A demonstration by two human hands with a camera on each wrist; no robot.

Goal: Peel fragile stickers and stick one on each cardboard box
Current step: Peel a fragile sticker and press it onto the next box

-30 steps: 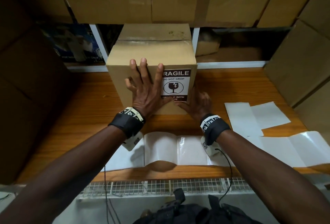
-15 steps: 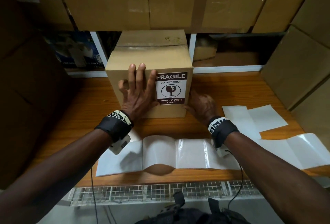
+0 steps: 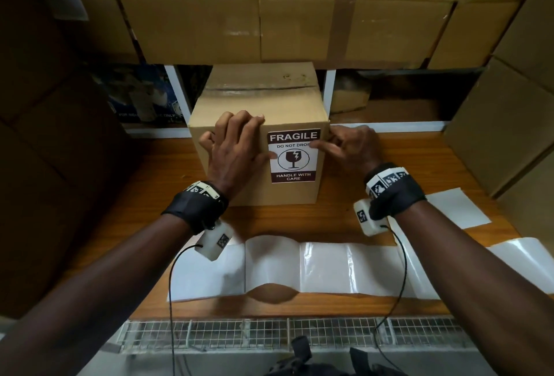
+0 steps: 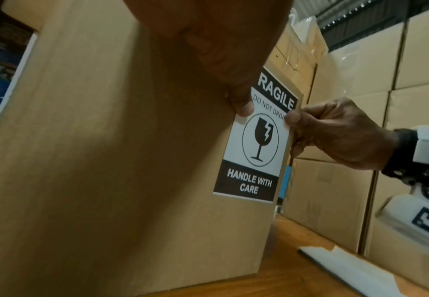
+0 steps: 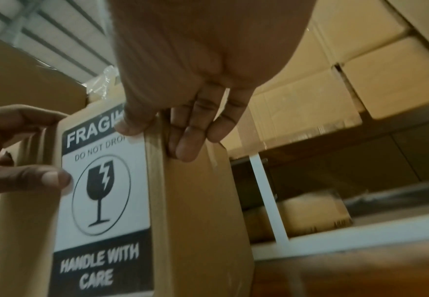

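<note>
Box upright on desk, sticker on its front (flat, seemingly). Left hand curls over top edge, thumb on sticker; right hand grips right corner. Backing strip near.

The head view looks forward and down from above onto the cardboard box standing on the wooden table. Both wrist views sit low and very close, angled upward at the box's front. All three share the fragile sticker.
</note>
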